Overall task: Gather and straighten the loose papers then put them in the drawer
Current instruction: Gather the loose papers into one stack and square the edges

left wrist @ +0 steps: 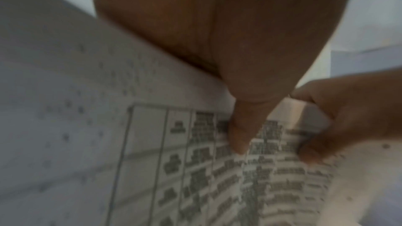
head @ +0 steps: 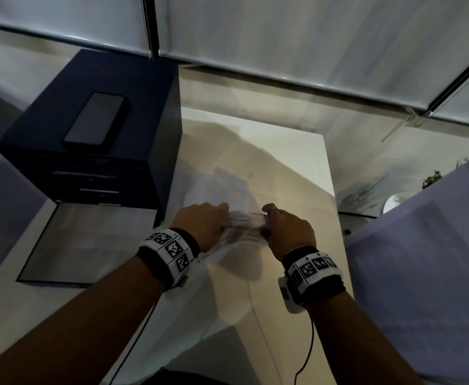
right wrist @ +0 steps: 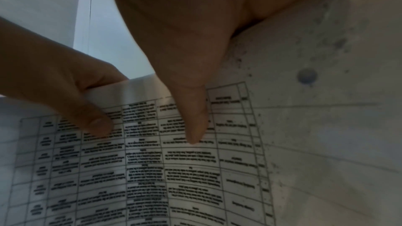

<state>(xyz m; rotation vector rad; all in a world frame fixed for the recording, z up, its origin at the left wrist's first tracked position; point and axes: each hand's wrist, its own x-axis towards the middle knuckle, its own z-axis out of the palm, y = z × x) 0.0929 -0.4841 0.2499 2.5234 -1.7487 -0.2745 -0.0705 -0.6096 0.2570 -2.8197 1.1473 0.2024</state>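
Note:
A stack of papers (head: 243, 227) with a printed table on the front sheet is held over the white table (head: 291, 162), blurred by motion. My left hand (head: 213, 219) grips its left side, thumb (left wrist: 239, 137) pressed on the print and fingers curled behind the top edge. My right hand (head: 273, 222) grips the right side the same way, thumb (right wrist: 193, 123) on the sheet (right wrist: 152, 169). The printed sheet (left wrist: 195, 169) bows between the hands. A dark blue drawer unit (head: 133, 151) stands at the left, its lowest drawer (head: 89, 240) pulled out.
A black phone (head: 97, 120) lies on top of the drawer unit. Pale blurred surfaces close in at the far left (head: 2, 195) and right (head: 422, 259). A small plant (head: 431, 179) sits beyond the table's right edge. A thin black cable (head: 309, 343) hangs from my right wrist.

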